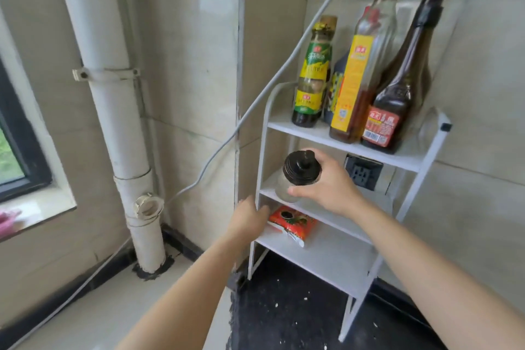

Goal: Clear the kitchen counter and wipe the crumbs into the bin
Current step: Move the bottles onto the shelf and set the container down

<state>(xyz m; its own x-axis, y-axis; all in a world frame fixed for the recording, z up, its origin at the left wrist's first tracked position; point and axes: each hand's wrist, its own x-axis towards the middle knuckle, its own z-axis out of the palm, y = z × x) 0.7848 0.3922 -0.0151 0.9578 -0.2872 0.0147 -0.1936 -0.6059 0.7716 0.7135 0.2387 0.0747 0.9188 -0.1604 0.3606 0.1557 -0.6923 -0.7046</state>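
My right hand (326,183) grips a small glass jar with a black lid (297,176) at the left end of the middle shelf of a white three-tier rack (409,162). My left hand (248,217) reaches to the rack's left front post, fingers against it beside the bottom shelf. A red seasoning packet (292,223) lies on the bottom shelf. The rack stands on a black counter (284,318) scattered with pale crumbs (305,298).
Several sauce bottles (352,88) stand on the top shelf. A wall socket (363,172) sits behind the rack. A white drain pipe (113,111) and a grey cable (255,102) run along the tiled corner. A window (17,150) is at left.
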